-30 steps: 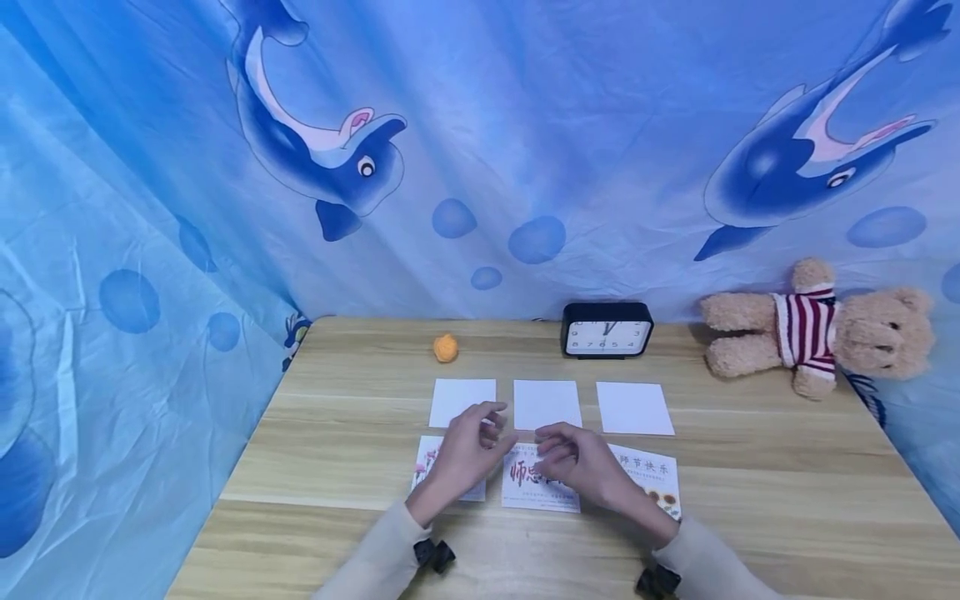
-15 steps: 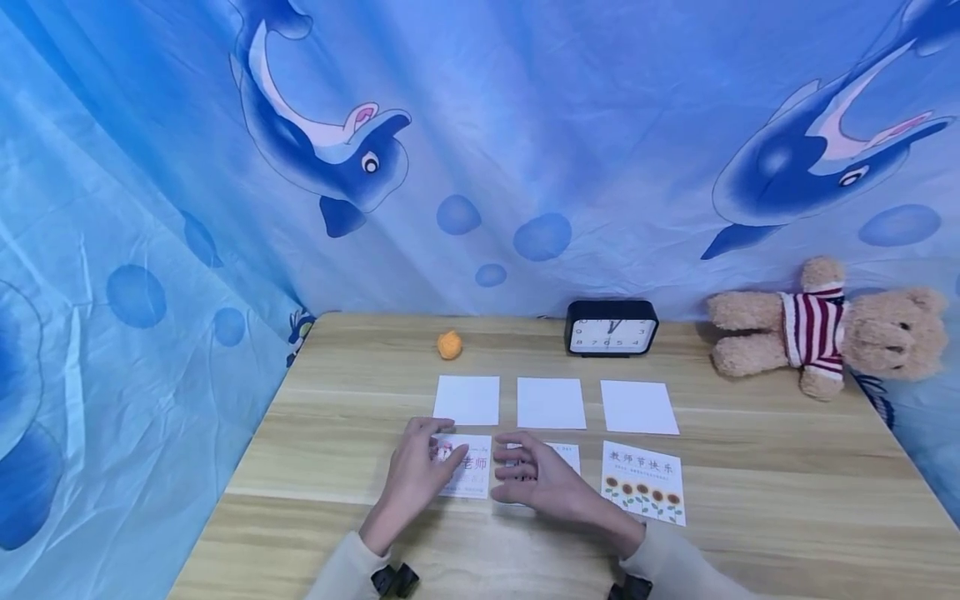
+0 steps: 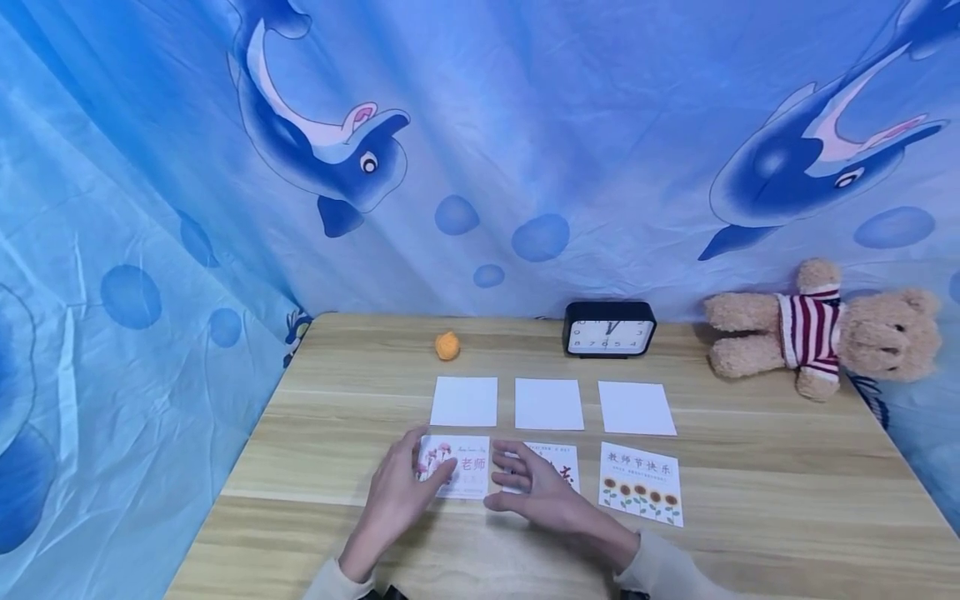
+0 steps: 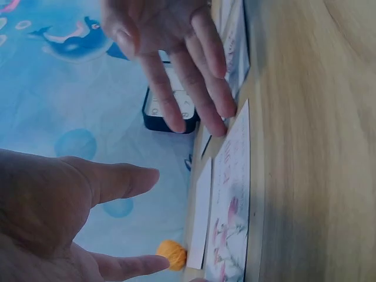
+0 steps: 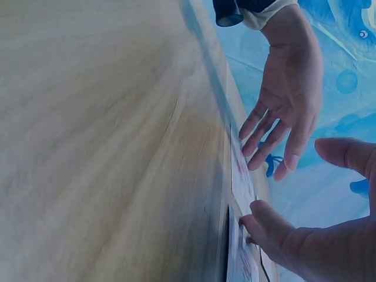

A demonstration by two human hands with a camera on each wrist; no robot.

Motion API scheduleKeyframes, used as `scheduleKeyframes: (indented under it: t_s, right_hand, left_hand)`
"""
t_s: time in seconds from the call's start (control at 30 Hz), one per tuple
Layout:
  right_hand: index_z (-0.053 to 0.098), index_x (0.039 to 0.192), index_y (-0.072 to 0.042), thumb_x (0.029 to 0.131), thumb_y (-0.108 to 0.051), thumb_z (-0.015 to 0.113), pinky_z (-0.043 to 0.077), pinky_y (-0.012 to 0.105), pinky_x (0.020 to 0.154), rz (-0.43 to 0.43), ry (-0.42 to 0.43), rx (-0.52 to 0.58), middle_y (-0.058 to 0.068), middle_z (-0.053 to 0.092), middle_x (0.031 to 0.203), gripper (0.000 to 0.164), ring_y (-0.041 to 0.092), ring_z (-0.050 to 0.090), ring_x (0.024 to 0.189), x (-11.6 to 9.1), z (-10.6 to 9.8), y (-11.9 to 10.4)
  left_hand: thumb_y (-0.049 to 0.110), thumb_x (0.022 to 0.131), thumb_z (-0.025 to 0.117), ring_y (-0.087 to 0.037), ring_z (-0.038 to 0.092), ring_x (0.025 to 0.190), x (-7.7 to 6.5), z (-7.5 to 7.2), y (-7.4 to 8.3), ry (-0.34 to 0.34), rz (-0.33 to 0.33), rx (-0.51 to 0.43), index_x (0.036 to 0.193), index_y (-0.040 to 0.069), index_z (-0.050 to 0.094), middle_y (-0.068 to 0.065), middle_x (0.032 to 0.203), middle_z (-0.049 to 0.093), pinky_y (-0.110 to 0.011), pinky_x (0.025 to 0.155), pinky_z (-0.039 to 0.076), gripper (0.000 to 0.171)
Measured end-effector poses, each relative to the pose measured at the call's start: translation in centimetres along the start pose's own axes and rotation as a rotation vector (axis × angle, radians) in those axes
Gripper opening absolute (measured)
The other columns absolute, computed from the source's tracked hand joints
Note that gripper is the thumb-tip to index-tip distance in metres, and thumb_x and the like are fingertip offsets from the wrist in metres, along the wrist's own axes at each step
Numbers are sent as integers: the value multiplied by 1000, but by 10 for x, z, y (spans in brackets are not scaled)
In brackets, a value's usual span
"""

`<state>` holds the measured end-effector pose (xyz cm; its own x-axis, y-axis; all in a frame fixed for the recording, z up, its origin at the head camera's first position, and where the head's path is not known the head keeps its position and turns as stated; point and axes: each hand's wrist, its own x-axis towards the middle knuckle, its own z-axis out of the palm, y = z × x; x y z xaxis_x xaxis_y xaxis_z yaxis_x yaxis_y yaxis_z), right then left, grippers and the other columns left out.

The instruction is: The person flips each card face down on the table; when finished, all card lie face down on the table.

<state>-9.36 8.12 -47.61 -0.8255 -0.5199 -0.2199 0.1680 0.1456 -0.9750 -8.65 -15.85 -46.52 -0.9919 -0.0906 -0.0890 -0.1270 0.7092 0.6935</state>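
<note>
My left hand (image 3: 405, 479) is spread at the left side of a card with pink flowers (image 3: 474, 479), its thumb over the flowers in the head view. Just past that card's right edge, my right hand (image 3: 543, 496) has its fingers loosely bent over a card with red lettering (image 3: 572, 477), hiding much of it. A sunflower card (image 3: 641, 483) lies on the right. In the left wrist view, the fingertips of the right hand (image 4: 182, 64) are close over the cards, and the left thumb and a finger are apart. Neither hand holds anything.
Three blank white cards, left (image 3: 465, 402), middle (image 3: 549, 405) and right (image 3: 637, 408), lie in a row behind the printed ones. Farther back are an orange ball (image 3: 447, 346), a black clock (image 3: 609, 330) and a teddy bear (image 3: 817, 329). A blue dolphin curtain (image 3: 480, 150) surrounds the wooden table (image 3: 300, 450).
Both hands have moved left, the left one farther, from between the printed cards to either side of the flower card. The sunflower card has come into full view; the cards lie about where they were.
</note>
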Motion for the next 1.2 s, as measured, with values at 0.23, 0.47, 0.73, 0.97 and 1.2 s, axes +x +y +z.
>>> scheduleKeyframes:
  t_s: [0.23,0.47,0.73,0.97,1.2]
  right_hand:
    - [32,159,0,95,-21,76,49,57,115,19,10,19,30,42,160,81,47,51,142,-1,5,2]
    - [36,156,4,92,-14,75,57,43,109,55,61,138,32,42,159,77,48,50,142,0,11,1]
    - [36,154,8,92,-11,72,61,38,101,111,123,284,35,45,156,74,41,61,133,3,14,-1]
    - [35,153,9,90,-7,71,60,39,104,132,177,329,35,48,153,75,41,61,133,4,17,-2]
    - [34,153,10,86,-4,73,62,38,99,126,215,352,36,50,150,78,31,70,116,6,20,-5]
  left_hand:
    - [42,91,79,-34,68,115,-9,-2,-2,-4,5,-43,149,3,51,-21,129,69,-53,97,58,75]
    - [40,91,80,-34,69,112,-10,-2,-4,7,-7,-75,148,3,52,-22,128,69,-51,94,61,74]
    - [41,91,79,-35,67,118,-12,-2,-5,4,-7,-70,146,5,55,-22,130,69,-55,97,58,70]
    - [42,91,78,-37,68,118,-15,2,-2,18,-7,-49,144,6,56,-23,132,68,-56,95,59,68]
    - [45,93,76,-35,67,113,-16,4,3,21,33,24,142,6,58,-18,125,70,-53,90,57,65]
